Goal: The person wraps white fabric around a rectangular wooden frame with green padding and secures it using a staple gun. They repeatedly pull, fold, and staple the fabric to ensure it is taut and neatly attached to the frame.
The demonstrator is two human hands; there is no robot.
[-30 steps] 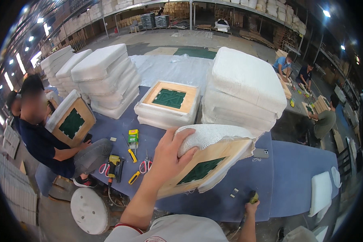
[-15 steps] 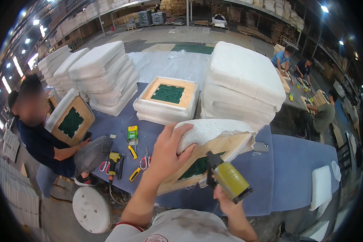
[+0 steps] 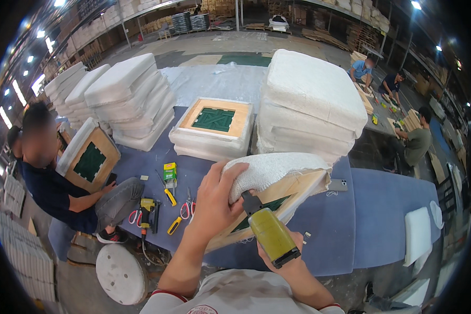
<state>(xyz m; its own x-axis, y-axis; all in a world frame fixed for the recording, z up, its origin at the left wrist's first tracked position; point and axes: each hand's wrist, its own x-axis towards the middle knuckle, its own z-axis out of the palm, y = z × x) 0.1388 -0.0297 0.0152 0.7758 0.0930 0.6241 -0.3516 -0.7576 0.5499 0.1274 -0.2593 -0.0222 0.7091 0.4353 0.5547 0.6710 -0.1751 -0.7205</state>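
Observation:
A padded seat [image 3: 277, 170] with white woven fabric, a wooden frame underside and green webbing stands tilted in front of me. My left hand [image 3: 215, 196] is closed on its upper left corner, fingers over the fabric and thumb by the frame. In my right hand [image 3: 287, 254] is an olive-yellow staple gun [image 3: 269, 234]. Its black nose is at the fabric edge, close to my left thumb; whether it touches cannot be made out. The gun's body hides its handle and part of the right fingers.
On the blue padded table [image 3: 324, 251] lie a second staple gun [image 3: 150, 212], scissors [image 3: 186, 209], yellow-handled tools, a green-yellow box [image 3: 170, 172] and a phone [image 3: 338, 184]. Stacked white seats [image 3: 311, 104] rise beyond. A co-worker [image 3: 57, 178] sits at left with another seat; a round stool [image 3: 121, 272] stands lower left.
My right hand has brought the staple gun left and up, its nose now at the fabric beside my left thumb. My left hand keeps its hold on the seat corner.

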